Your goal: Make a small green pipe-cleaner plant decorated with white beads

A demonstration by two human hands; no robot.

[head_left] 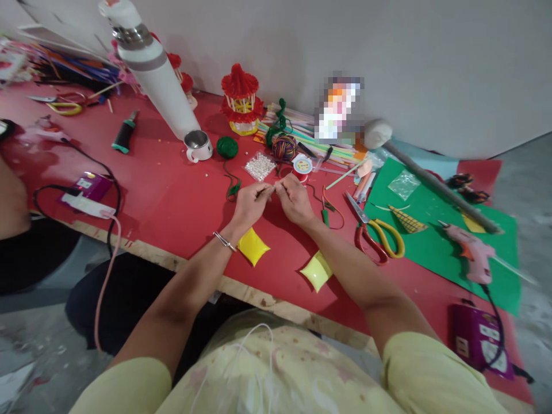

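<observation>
Pale-yellow cloth shirt (284, 368) by red table's front edge (259, 298). Your left hand (250, 203), right hand (295, 198) pinched narrow, contents unclear. Knuckle bump could spill clear packet of white beads (260, 167).

Seeing my left forearm (196, 276) and right forearm (345, 256) reach forward, angled inward. My left hand (251, 202) and right hand (295, 200) nearly meet, fingers curled, thumbs against forefingers; can't tell if fingertips touch across.

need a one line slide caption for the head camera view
Left hand and right hand pinched close together over a red table, near white beads and yellow packets.
</observation>
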